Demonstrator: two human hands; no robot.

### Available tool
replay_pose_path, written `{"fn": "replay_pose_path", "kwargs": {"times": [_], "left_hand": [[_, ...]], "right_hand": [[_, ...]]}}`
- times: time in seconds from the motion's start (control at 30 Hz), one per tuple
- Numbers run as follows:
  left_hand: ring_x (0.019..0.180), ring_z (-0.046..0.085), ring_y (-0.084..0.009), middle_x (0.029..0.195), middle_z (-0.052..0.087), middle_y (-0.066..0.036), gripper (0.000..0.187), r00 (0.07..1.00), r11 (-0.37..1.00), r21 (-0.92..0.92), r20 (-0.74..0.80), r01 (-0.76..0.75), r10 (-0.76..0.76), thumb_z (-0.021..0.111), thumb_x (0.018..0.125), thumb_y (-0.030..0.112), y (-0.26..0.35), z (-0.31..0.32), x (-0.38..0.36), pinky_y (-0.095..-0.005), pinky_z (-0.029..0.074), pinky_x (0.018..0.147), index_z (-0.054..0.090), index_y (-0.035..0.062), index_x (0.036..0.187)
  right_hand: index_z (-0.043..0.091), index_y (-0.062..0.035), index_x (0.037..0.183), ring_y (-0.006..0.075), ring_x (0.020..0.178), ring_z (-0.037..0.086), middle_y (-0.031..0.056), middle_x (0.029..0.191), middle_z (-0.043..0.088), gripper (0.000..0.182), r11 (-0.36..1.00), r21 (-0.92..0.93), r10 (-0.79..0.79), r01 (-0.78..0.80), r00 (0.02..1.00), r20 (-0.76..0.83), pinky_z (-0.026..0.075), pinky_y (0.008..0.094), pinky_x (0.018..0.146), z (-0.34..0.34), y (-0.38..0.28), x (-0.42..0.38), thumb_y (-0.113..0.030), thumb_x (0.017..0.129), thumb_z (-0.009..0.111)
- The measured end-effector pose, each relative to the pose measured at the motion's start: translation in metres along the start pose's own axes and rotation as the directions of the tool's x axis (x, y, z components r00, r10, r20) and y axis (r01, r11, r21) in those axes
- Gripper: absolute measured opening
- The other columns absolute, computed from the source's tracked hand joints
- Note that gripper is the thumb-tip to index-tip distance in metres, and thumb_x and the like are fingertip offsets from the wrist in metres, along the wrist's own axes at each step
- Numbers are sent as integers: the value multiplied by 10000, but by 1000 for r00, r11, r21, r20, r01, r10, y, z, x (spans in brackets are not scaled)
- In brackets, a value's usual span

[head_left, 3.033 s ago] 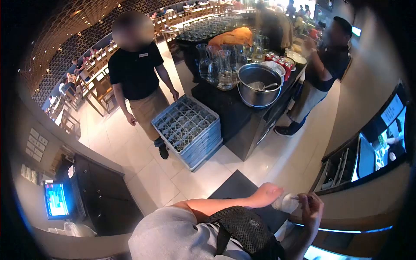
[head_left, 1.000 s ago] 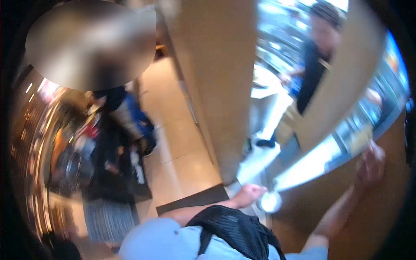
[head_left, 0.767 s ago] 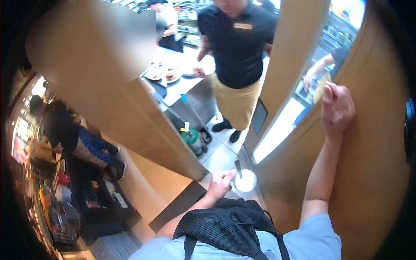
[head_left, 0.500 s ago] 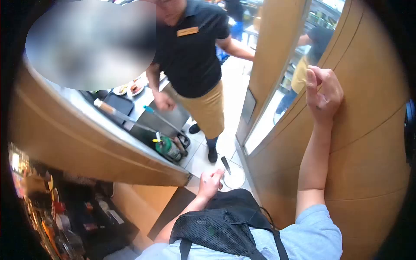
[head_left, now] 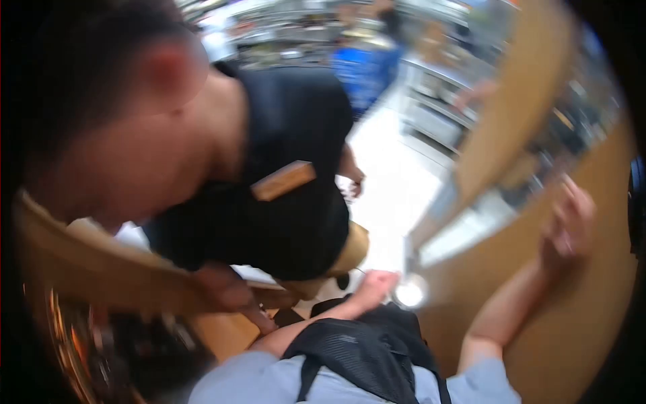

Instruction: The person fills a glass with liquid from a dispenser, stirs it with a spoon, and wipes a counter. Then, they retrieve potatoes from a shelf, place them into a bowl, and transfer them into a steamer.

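Lower centre, the left hand point(head_left: 377, 288) grips the blurred white container point(head_left: 409, 289) — round, no clear long axis. Right hand point(head_left: 572, 219), grip unclear, is upraised at right; bright floor point(head_left: 397, 182) opens beyond, a co-worker point(head_left: 269, 168) crowding left.

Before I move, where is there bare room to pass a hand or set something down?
The bright floor shows bare between the co-worker and the steel shelving. The air along the wooden wall, below the right hand, looks passable too. It is crowded at the left forearm, where the co-worker leans close. Shelf space is too blurred to judge.
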State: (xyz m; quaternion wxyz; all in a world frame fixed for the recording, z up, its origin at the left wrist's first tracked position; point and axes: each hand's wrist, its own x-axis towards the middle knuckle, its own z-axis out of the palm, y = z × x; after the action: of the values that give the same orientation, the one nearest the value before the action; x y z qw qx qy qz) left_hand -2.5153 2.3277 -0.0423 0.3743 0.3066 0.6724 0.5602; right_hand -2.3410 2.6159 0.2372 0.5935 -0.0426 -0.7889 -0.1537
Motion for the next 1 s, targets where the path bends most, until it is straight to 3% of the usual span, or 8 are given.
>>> {"fn": "replay_pose_path", "kwargs": {"times": [0.17, 0.27, 0.33, 0.37, 0.53, 0.73, 0.83, 1.0], "left_hand": [[597, 469, -123, 596, 581, -55, 432, 980, 999, -41, -195, 18, -25, 660, 1016, 314, 7, 65, 32, -383, 435, 584, 690, -34, 761], [572, 452, -120, 573, 536, -47, 491, 940, 995, -93, -336, 34, -63, 639, 1041, 338, 29, 129, 67, -369, 420, 569, 651, -27, 713], [564, 447, -106, 562, 511, -15, 538, 907, 985, -164, -405, 57, -120, 623, 1063, 353, 32, 175, 88, -348, 414, 561, 617, -17, 673], [567, 450, -105, 568, 512, -14, 536, 869, 985, -172, -490, -10, -77, 621, 1066, 361, 37, 95, 18, -348, 415, 562, 633, -19, 687], [587, 444, -108, 587, 543, -8, 513, 718, 983, -183, -681, 23, -144, 621, 1063, 359, 42, 102, 10, -351, 404, 578, 670, -12, 712], [587, 442, -110, 575, 549, -17, 509, 481, 963, -256, -857, -84, -185, 632, 1049, 337, 27, 98, 4, -347, 403, 574, 659, -16, 683], [596, 477, -121, 582, 573, -22, 506, 332, 980, -168, -935, -109, -124, 634, 1042, 328, 15, 91, 10, -346, 425, 588, 665, -17, 673], [659, 573, -142, 674, 648, -59, 432, 319, 961, -245, -927, -128, -194, 645, 1025, 340, -3, 59, 25, -357, 474, 632, 728, -23, 806]], "right_hand": [[684, 34, 1157, 321, 965, 699, 140, 1059, 700, 252, 987, 73, -125, 145, 965, -229, 587, 404, 847, 17, 103, -30, -193, 1095, 593], [687, -12, 1088, 231, 819, 657, 10, 857, 648, 285, 946, 322, 189, -23, 849, -493, 560, 331, 733, 46, 174, -51, -295, 1060, 689], [705, 65, 1155, 328, 978, 725, 176, 1083, 716, 301, 952, 257, 252, -168, 906, -341, 612, 403, 851, 74, 286, -126, -198, 1117, 563], [709, 70, 1167, 316, 1008, 723, 184, 1130, 721, 317, 928, 336, 247, -158, 939, -240, 599, 392, 888, 87, 246, -96, -211, 1118, 570], [721, 41, 1190, 232, 1066, 654, 145, 1202, 698, 290, 563, 661, 275, -496, 867, 416, 499, 330, 976, 170, 108, -31, -218, 1092, 636], [736, 91, 1066, 168, 869, 658, 110, 950, 714, 121, 178, 639, -551, -748, 463, 695, 520, 288, 775, 220, -59, -39, 17, 995, 673], [748, 82, 1051, 205, 860, 697, 155, 954, 738, 116, 70, 842, -740, -535, 538, 403, 532, 287, 772, 174, -130, 12, 22, 975, 684], [760, -15, 947, 245, 816, 707, 101, 905, 744, 254, -594, 756, -717, -275, 608, -342, 540, 335, 710, 120, -192, 96, -192, 806, 875]]}}
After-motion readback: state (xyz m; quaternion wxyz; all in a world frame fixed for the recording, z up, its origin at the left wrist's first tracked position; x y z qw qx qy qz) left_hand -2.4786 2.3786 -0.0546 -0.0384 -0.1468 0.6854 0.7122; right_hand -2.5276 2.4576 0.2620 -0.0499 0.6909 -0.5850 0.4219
